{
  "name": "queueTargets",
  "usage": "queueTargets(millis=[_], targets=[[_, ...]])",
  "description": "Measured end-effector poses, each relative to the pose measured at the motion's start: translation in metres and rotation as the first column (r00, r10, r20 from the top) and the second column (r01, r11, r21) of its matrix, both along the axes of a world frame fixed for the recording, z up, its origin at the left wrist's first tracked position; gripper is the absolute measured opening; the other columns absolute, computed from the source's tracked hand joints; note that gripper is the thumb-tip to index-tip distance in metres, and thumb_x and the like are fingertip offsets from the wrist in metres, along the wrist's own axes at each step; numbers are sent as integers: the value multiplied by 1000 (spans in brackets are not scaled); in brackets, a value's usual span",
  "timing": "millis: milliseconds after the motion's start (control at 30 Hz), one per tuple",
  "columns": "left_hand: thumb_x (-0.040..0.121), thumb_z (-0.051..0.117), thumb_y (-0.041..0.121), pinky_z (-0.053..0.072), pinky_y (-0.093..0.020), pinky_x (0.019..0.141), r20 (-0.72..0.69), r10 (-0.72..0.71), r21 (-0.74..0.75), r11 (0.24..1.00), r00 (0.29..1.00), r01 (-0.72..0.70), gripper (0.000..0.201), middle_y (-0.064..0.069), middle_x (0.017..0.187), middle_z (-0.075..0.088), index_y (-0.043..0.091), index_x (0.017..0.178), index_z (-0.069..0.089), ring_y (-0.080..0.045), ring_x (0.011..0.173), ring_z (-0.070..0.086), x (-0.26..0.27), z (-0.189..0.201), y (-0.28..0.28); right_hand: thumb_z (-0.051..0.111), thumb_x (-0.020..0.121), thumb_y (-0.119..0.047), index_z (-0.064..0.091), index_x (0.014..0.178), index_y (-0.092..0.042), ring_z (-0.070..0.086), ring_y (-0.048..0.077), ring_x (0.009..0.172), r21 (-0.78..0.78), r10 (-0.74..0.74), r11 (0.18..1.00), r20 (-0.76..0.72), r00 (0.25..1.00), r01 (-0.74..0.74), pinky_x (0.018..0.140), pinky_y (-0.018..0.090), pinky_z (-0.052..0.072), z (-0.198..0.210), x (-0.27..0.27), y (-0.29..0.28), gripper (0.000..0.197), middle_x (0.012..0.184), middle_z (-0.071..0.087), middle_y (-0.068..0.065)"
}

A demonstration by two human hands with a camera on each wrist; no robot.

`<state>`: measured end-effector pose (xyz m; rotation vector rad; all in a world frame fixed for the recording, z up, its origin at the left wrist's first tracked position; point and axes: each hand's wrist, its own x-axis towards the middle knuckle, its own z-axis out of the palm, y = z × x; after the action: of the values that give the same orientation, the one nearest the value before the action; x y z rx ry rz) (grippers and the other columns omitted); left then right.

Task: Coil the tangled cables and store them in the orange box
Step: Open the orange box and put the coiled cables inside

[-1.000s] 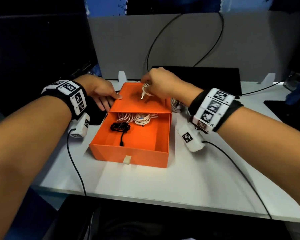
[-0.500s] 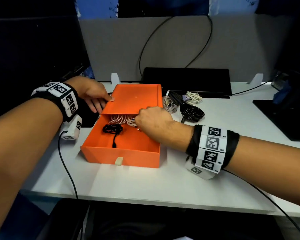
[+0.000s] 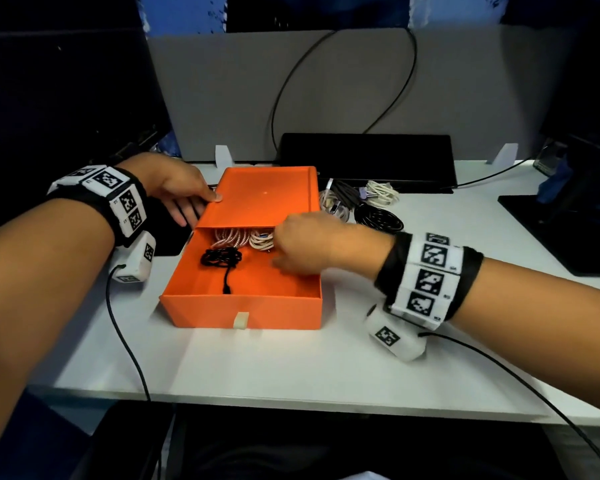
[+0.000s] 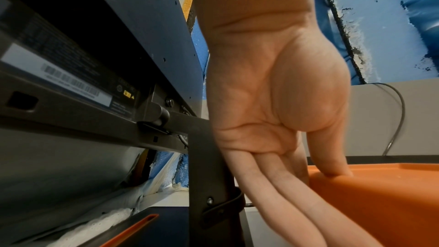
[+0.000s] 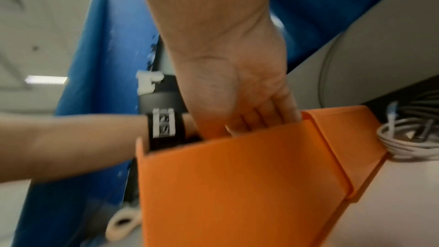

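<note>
The orange box sits mid-table with its drawer pulled toward me out of its sleeve. In the drawer lie a black cable, a pink-and-white braided coil and a white coil. My left hand steadies the sleeve's left edge, thumb on top and fingers straight down the side. My right hand reaches into the drawer's back right corner. Its fingers curl down at the white coil, their tips hidden behind the box wall.
Loose cables lie right of the box: a black coil, white ones and a grey-white bundle, also in the right wrist view. A black slab stands behind, a dark pad lies far right, and a grey partition backs the table.
My right hand came down with the white cable from above the sleeve into the drawer's back right corner. The left hand has stayed on the sleeve.
</note>
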<state>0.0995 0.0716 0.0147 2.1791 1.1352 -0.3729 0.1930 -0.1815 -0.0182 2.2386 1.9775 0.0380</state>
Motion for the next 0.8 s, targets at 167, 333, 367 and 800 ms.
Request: queueTargets(millis=[167,333,367,800], targets=[[107,51,36,62,-37,66,5,0,3,1000,1000,0,42,-15,99,79,-1,115,69,-29,82,78,-1,0,1,49,99,-30,66,100,-11,68,40,96,361,-298,879,-97,950,312,72,38,47,27,59,4,25,106,69,15],[107,51,36,62,-34,61,-15,8,-6,1000,1000,-8,43,-16,100,79,-2,118,68,-30,83,78,1,0,1,60,95,-12,64,127,-10,70,29,88,14,-371,928,-9,928,371,60,32,46,-13,90,22,32,110,70,9],[107,51,36,61,-33,60,-14,11,-5,1000,1000,-11,44,-16,100,78,-2,118,68,-30,83,78,1,0,1,59,95,-8,62,131,-8,68,25,78,-28,-370,929,-18,929,370,51,31,46,-19,91,26,36,108,70,10],[106,51,38,63,-36,66,1,-11,-18,1000,1000,11,43,-15,100,79,0,116,69,-29,83,78,-2,0,3,49,106,-15,59,73,-7,59,19,46,164,-369,795,-635,679,584,42,25,49,14,118,28,35,63,66,9]])
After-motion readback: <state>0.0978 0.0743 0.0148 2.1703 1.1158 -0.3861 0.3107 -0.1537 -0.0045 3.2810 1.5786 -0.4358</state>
